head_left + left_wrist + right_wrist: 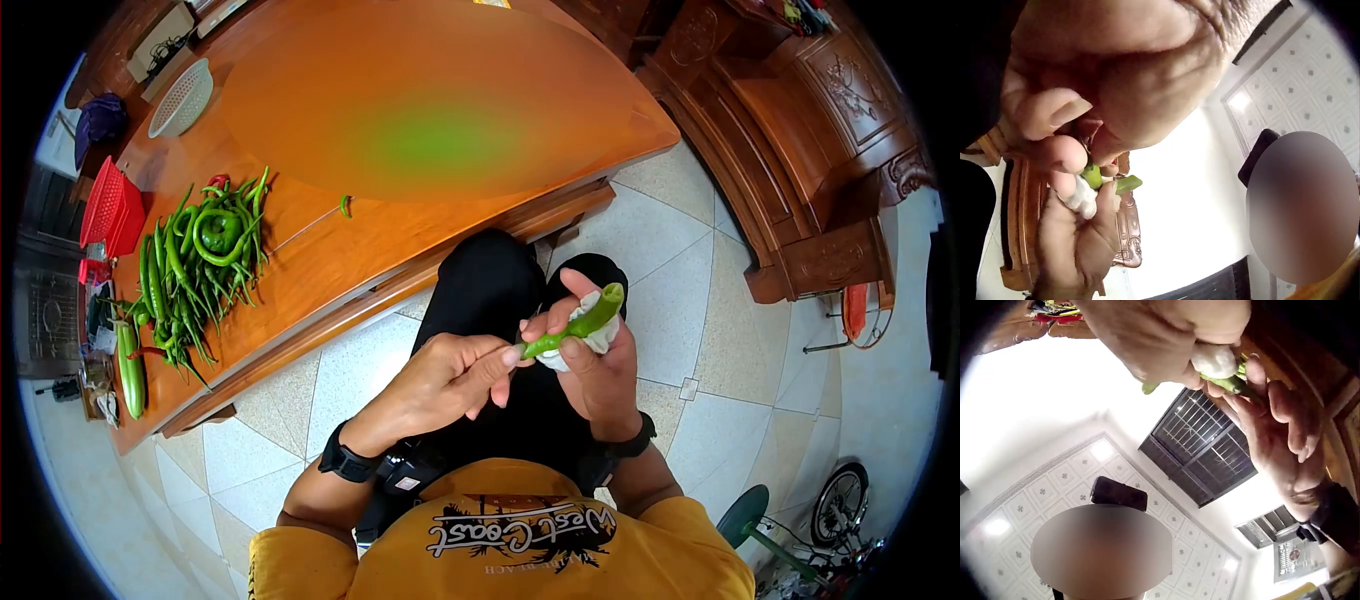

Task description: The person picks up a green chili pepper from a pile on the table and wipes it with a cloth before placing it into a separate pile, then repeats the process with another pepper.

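Observation:
A long green chili pepper (597, 316) is held over the lap between both hands in the head view. My right hand (608, 380) grips its thicker part, thumb on top, with a crumpled white cloth or tissue (552, 361) wrapped under and beside it. At the pepper's narrow end, the thumb and fingers of my left hand (450, 375) pinch the tip. The left wrist view shows the white wad (1087, 205) against the pepper, much of which the fingers hide. From the right wrist, the same wad (1215, 360) bulges out of the right palm.
On the wooden table (310, 130) lies a pile of green peppers (190, 265), a small green piece (345, 206) apart from it. A red basket (110, 210), a white basket (182, 98) and a long pale green vegetable (130, 370) are at the left. Carved wooden furniture (770, 130) stands right.

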A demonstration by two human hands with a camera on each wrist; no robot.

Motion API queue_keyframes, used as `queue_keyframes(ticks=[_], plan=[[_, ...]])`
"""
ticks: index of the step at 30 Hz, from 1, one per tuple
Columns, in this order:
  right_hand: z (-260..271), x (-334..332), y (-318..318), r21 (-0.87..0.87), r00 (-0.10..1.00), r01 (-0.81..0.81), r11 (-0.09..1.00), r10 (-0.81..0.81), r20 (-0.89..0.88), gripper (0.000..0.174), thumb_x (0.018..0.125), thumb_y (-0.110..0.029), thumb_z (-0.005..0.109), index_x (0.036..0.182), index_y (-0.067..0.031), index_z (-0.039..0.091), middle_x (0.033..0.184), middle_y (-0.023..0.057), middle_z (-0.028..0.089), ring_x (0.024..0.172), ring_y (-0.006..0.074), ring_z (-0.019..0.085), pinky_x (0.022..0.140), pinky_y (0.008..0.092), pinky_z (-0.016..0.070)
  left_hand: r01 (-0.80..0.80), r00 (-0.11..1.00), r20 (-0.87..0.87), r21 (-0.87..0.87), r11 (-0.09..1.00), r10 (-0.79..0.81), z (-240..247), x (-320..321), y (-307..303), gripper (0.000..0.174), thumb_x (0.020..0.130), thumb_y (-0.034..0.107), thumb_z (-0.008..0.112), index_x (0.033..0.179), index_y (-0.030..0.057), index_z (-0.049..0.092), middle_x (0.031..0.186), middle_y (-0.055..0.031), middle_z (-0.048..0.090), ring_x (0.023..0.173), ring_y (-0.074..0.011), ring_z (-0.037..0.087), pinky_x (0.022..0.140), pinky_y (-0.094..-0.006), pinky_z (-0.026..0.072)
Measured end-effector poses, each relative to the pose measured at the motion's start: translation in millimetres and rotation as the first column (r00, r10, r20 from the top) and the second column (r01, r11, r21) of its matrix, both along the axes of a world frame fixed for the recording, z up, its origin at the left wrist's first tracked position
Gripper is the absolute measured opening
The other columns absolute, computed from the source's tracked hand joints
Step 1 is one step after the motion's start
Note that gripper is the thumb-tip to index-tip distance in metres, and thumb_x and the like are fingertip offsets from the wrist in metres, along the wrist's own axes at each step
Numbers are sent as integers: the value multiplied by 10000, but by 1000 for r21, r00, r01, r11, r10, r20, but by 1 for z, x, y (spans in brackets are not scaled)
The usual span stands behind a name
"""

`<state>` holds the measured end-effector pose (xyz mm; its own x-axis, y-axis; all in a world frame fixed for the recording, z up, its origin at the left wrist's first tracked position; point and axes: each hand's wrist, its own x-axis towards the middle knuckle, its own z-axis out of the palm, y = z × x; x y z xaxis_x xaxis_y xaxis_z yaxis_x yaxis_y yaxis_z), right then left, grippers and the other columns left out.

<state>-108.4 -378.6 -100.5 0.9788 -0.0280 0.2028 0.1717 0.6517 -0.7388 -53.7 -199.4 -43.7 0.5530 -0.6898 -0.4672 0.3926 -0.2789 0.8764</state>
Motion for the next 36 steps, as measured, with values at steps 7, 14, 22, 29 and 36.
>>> queue_keyframes(ticks=[7,14,22,29,36], plan=[[5,-5,4,-43,997,-18,999,15,-74,588,904,-86,591,1406,11,301,1009,82,560,994,222,587,946,404,452,3,998,62,-58,998,1,-5,-2,2,232,957,203,562,1012,3,664,683,-12,608,519,-51,484,492,-191,410],[11,-10,8,30,977,-111,993,115,-178,811,821,0,535,1484,-43,71,1400,180,366,1269,320,438,1051,434,358,-125,985,124,14,992,122,-2,-4,-7,176,917,161,619,951,-6,663,726,-32,646,564,-65,585,462,-190,459],[4,-8,11,-110,977,-154,982,135,-162,665,946,-75,486,1457,17,71,1385,238,386,1263,297,439,1065,390,335,-160,953,258,-22,987,160,-8,-7,-5,140,894,116,639,924,-17,672,741,-54,663,615,-95,641,517,-218,520],[-2,-8,15,-11,989,-66,998,64,-136,545,951,-99,508,1402,11,222,1142,162,554,1130,299,559,988,409,437,-155,935,323,-6,988,148,1,-10,-5,114,859,96,677,877,-16,688,713,-69,669,614,-102,647,536,-225,522],[1,-4,8,102,987,139,985,-130,-90,455,962,-174,519,1358,-41,336,1134,141,559,1060,283,608,976,449,464,-104,946,306,-25,994,106,-4,-15,-4,118,850,110,690,863,-8,696,706,-53,670,603,-90,636,528,-220,512]])
